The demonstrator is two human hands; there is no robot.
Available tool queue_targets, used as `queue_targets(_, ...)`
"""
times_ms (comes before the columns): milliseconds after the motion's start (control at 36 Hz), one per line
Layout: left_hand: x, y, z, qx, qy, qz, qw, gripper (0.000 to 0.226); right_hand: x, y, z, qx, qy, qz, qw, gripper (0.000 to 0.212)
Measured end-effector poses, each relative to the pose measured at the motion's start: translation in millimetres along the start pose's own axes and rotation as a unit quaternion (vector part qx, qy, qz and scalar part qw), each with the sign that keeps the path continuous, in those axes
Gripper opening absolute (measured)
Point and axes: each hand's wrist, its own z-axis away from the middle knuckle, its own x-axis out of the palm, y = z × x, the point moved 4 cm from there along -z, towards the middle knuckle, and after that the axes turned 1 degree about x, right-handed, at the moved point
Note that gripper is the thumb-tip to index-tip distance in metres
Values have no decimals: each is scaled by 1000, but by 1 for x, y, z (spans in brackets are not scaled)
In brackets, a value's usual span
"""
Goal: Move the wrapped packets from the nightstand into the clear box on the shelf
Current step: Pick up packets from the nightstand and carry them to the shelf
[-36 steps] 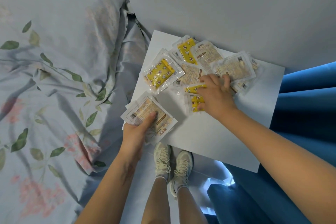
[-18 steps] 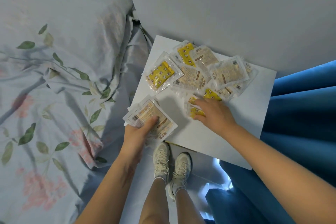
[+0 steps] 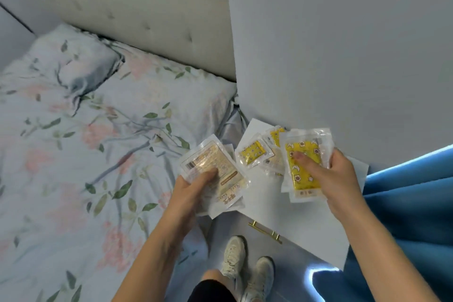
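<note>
From the head view, the left hand (image 3: 196,187) grips a stack of clear-wrapped packets (image 3: 215,174), the top one tan with printed labels, held over the gap beside the bed (image 3: 85,142). The right hand (image 3: 335,179) pinches a yellow packet (image 3: 304,167) patterned with small cartoon shapes, thumb on its face, with at least 1 more behind it. More packets (image 3: 255,154) lie on the white tabletop (image 3: 306,223) against the wall.
</note>
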Motion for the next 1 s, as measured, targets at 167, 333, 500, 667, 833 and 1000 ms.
queue_targets(167,-51,43,67,24,59,1,998,10,28,-62,48,-23,-37,32,999,27)
queue_targets(333,-136,87,138,65,129,-3,990,48,88,-113,97,-50,-109,66,991,30)
queue_targets(500,-233,101,215,117,231,33,965,34,192,-129,178,-85,-239,97,963,35)
queue_targets(667,-336,66,324,105,344,91,929,19,298,-96,285,-82,-352,147,921,28)
queue_targets(833,-432,17,466,114,442,133,880,13,383,-43,416,-80,-454,190,867,24)
queue_targets(1000,-505,-42,614,130,538,173,815,18,446,24,564,-68,-543,240,802,24)
